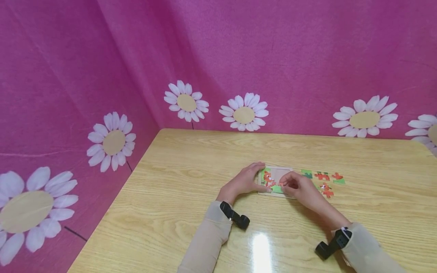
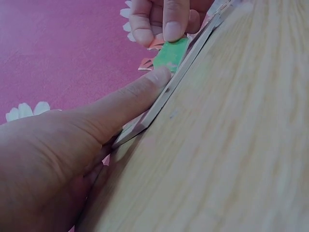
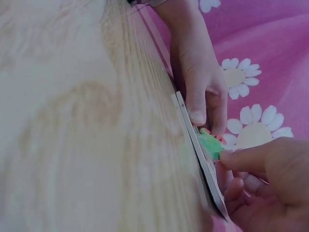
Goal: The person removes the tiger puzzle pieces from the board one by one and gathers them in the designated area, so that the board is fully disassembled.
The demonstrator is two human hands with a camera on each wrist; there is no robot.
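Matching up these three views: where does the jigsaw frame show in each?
Head: the jigsaw frame lies right of centre, in the picture's lower half.
Left wrist: its edge slants from below centre-left up toward the top right.
Right wrist: its edge slants from the upper middle down to the right.
Shared landmark: the left hand, holding one end.

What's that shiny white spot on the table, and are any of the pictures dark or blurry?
Head view: a glare streak on the wooden table, probably light bouncing off it; the loose puzzle pieces look a bit soft. Left wrist view: dimmer, the table's grain blurry. Right wrist view: dim too, grain smeary at the left, the green puzzle piece lacking crisp detail.
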